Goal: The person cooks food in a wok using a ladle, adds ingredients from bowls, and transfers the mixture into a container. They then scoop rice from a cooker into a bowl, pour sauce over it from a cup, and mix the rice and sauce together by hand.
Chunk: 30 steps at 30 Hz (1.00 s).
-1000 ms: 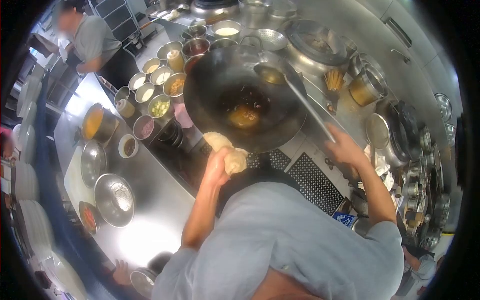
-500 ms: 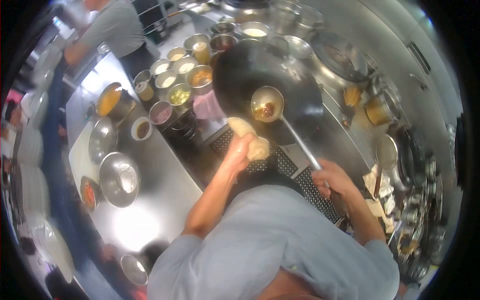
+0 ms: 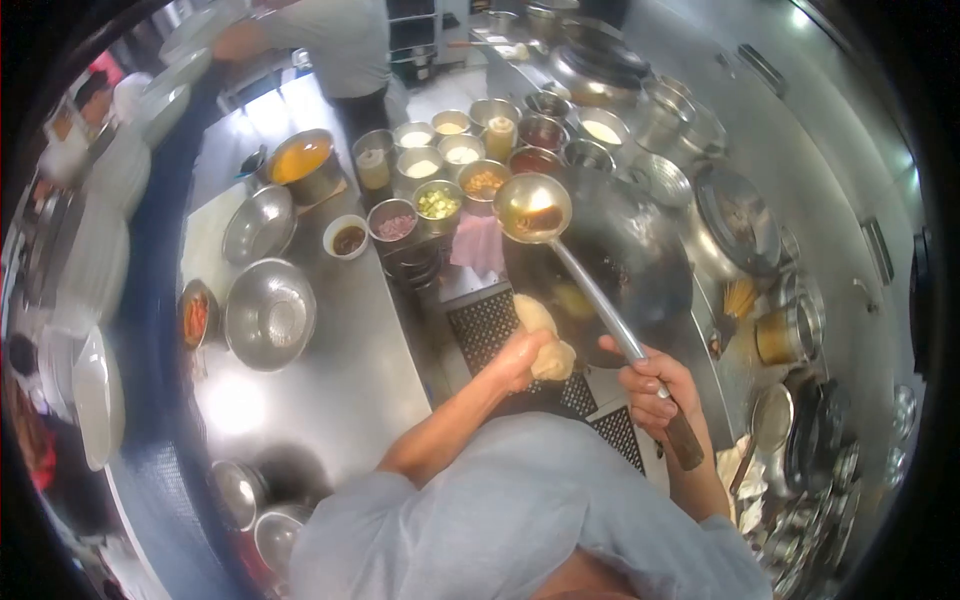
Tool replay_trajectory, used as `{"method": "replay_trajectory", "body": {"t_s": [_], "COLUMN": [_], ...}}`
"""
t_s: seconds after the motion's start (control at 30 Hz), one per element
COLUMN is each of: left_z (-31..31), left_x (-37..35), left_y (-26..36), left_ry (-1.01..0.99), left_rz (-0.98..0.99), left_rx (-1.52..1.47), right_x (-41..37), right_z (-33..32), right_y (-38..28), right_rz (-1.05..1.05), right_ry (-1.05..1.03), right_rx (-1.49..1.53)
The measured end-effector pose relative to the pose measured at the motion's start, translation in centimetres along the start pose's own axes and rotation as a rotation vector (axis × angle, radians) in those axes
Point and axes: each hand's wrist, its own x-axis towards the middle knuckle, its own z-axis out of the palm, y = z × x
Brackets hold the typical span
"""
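Note:
My left hand [image 3: 522,358] is closed around a bunched, pale yellow cloth [image 3: 553,361] at the near left edge of the dark wok [image 3: 645,245]. Whether the wok's rim lies inside the cloth is hidden. My right hand [image 3: 660,390] grips the handle of a long metal ladle [image 3: 603,300]. Its bowl sits over the wok's far left rim, close to the seasoning containers, and holds a shiny liquid with a dark brown patch. A small yellowish patch shows in the wok near the cloth.
Metal containers of chopped green pieces [image 3: 437,203], pink bits [image 3: 392,222] and pale powders crowd the far left of the wok. A steel counter [image 3: 350,320] carries metal bowls [image 3: 270,315] and an orange-filled pot [image 3: 303,165]. Another person [image 3: 335,45] stands beyond. Strainers and pots line the right.
The camera view has shifted, moving the scene right and down. The ladle has moved from over the wok's inside to its far left rim. Both hands keep their holds.

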Motion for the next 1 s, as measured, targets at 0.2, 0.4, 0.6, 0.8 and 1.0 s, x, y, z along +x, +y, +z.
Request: {"method": "replay_trajectory", "body": {"t_s": [0.2,0.4,0.6,0.8,1.0], "left_z": [-1.1,-0.3,0.3,-0.3,0.1], "left_x": [-0.4,-1.9,-3.0,-3.4,-4.1], "left_y": [-1.5,-1.3,-0.4,-0.8,0.4], "left_ry": [-0.097,-0.154,-0.206,-0.226,-0.207], "left_rz": [0.052,0.129,0.050,0.106,0.049], "left_rx": [-0.019,-0.057,-0.082,-0.094,-0.118], "right_x": [6.3,16.1,24.3,26.2,26.5], "right_z": [3.0,4.0,6.6,8.7,7.0], "right_y": [-1.0,1.3,5.2,7.3,8.6], "right_rz": [0.087,0.218,0.269,-0.063,-0.340], "right_ry": [-0.142,-0.286,-0.149,-0.168,-0.178], "right_rx": [-0.112,-0.158,-0.616,-1.549,-1.915]}}
